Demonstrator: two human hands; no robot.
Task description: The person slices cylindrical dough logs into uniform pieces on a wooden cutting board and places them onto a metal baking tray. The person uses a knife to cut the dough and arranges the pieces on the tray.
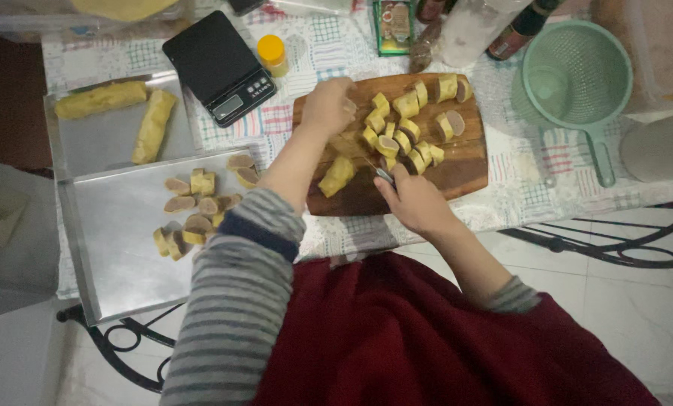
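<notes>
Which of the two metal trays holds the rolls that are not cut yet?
The far tray, beside the black scale: it holds two whole rolls. The near tray holds cut pieces.

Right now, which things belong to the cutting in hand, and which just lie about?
In use: left hand, right hand, small knife, yellow dough roll, round wooden cutting board, cut yellow-and-brown pieces.
Lying about: black kitchen scale, green plastic strainer, yellow-capped jar.

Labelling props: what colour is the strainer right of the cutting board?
Pale mint green, bowl and handle alike: strainer, beside the wooden cutting board. Head view, the only one.
</notes>
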